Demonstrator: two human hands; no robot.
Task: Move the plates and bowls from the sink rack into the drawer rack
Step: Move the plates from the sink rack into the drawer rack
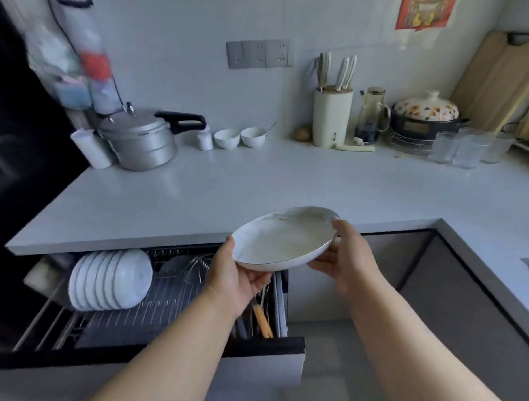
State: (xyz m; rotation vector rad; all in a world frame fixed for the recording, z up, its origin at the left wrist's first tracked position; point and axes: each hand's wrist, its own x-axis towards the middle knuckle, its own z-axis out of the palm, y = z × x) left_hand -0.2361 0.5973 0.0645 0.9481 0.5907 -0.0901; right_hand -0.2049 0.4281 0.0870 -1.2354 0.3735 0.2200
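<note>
Both my hands hold one white plate point(283, 240) with a thin dark rim, tilted, in front of the counter edge and above the right end of the open drawer rack point(151, 313). My left hand point(236, 277) grips its lower left edge from beneath. My right hand point(345, 257) grips its right edge, thumb on the rim. Several white bowls point(110, 280) stand on edge in a row at the left of the wire rack. The sink rack is out of view.
Utensils point(262, 317) lie in the drawer's right compartment. On the white counter point(258, 182) stand a pressure cooker point(139, 142), two small bowls point(240, 137), a knife block point(332, 118), a lidded pot point(425, 119) and several glasses point(466, 147). A grey cabinet corner point(453, 267) is at right.
</note>
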